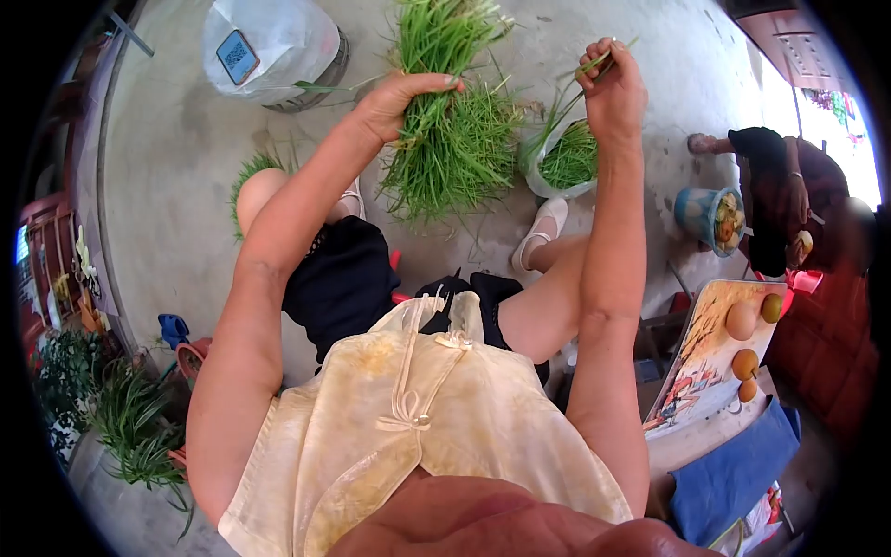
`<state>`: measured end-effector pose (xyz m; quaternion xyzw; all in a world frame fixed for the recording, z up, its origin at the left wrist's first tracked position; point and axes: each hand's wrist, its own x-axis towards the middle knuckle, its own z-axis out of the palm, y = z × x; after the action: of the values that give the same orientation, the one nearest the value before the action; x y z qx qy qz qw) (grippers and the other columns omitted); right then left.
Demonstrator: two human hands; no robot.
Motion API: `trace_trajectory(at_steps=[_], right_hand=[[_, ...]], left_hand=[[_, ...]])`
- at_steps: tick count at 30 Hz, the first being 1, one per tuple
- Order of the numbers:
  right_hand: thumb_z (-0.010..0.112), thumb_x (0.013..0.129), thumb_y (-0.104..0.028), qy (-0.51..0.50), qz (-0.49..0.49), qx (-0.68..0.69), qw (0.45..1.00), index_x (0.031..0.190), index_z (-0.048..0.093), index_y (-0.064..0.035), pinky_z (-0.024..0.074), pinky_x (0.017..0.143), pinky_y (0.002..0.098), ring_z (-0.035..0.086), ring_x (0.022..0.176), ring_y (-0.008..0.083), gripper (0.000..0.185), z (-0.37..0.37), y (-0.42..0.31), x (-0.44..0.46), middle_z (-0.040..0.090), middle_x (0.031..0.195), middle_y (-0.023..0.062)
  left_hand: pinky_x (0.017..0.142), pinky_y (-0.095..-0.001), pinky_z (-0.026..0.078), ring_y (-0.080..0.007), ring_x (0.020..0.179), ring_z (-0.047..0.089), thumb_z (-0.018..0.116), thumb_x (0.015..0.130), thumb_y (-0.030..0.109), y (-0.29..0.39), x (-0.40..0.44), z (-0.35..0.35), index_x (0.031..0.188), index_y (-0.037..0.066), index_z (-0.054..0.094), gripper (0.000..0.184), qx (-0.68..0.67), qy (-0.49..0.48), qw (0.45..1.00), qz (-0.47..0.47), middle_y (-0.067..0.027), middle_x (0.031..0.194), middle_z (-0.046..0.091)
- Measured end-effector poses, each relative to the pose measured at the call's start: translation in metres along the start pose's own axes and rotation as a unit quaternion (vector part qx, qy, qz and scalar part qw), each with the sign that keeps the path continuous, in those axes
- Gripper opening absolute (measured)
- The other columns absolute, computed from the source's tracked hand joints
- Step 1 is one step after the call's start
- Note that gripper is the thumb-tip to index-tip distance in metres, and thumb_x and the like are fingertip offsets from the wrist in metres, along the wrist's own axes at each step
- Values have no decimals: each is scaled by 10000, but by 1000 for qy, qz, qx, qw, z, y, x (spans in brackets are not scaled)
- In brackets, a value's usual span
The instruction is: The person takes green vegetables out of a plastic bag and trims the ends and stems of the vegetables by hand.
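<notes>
My left hand is wrapped round a thick bunch of long green stalks, with its thumb across the front. More cut greens lie in a heap just below the bunch. Raised at the right, my right hand pinches a few thin green stalks that hang down to the left. Under them a clear plastic bag on the floor holds more greens.
A bin lined with white plastic bears a phone at the upper left. Another person sits at the right beside a blue bucket. Round fruits rest on a small table. A plant is at the lower left.
</notes>
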<state>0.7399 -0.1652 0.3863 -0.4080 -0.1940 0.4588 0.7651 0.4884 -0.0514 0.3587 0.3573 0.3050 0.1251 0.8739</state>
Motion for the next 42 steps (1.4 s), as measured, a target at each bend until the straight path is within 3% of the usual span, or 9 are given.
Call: trace_trajectory(at_steps=[3,7,10,15,24,27,32,37,42], right_hand=[[455,907,-200,11,27,35,999,868,480,-66,418,600,310,469,608,185,142,9,5,-4,455,701,24],[425,943,-240,-41,12,-96,994,911,475,-25,432,589,298,451,596,140,223,30,15,-16,405,642,7],[441,941,-258,-67,-28,-148,986,941,483,-16,407,531,265,416,545,89,246,37,18,-19,366,591,-28],[677,813,-248,-5,29,-198,980,846,570,-43,249,408,184,331,455,18,234,44,27,-16,435,568,-68],[643,841,-172,-17,104,-159,982,782,536,-81,168,387,199,237,417,19,152,42,31,-13,327,516,-82],[665,813,-208,-2,83,-141,986,751,543,-79,212,396,203,282,430,18,188,38,33,-11,378,527,-88],[640,809,-62,112,-130,-61,983,763,541,-80,185,368,202,271,392,36,111,22,-8,-4,370,508,-62],[639,825,-85,213,-283,-120,927,785,561,-67,201,367,195,299,401,27,89,-16,-42,-2,395,514,-61],[651,831,-135,190,-249,-258,914,814,592,-55,217,387,188,303,422,10,101,-28,-39,-7,408,527,-74]], left_hand=[[637,-279,516,-130,749,617,687,756,139,-3,-1,9,959,21,637,240,46,7,999,15,-48,864,659],[674,-280,502,-140,775,609,695,743,135,-7,2,14,1010,24,612,301,96,-2,995,30,-56,875,652],[696,-267,497,-139,781,606,689,746,117,-9,1,23,1049,18,585,335,104,-5,993,49,-62,870,643],[699,-265,495,-138,787,604,684,745,87,-10,1,28,1065,14,564,349,133,-4,990,42,-53,869,630],[762,-271,472,-136,810,589,704,726,93,-13,1,24,1088,4,548,404,266,45,956,117,-55,910,630],[801,-269,456,-142,852,580,728,693,89,-13,0,19,1133,-1,525,493,295,65,947,108,-60,998,620],[791,-274,455,-144,837,581,733,687,88,-18,6,-7,1092,-6,549,454,253,95,960,74,-55,911,634],[569,-276,509,-153,685,619,727,710,98,-21,11,-52,991,20,592,321,80,134,988,-15,-55,834,640],[483,-281,493,-154,603,602,694,745,103,6,-4,-49,894,33,595,192,29,165,986,-3,-49,775,622]])
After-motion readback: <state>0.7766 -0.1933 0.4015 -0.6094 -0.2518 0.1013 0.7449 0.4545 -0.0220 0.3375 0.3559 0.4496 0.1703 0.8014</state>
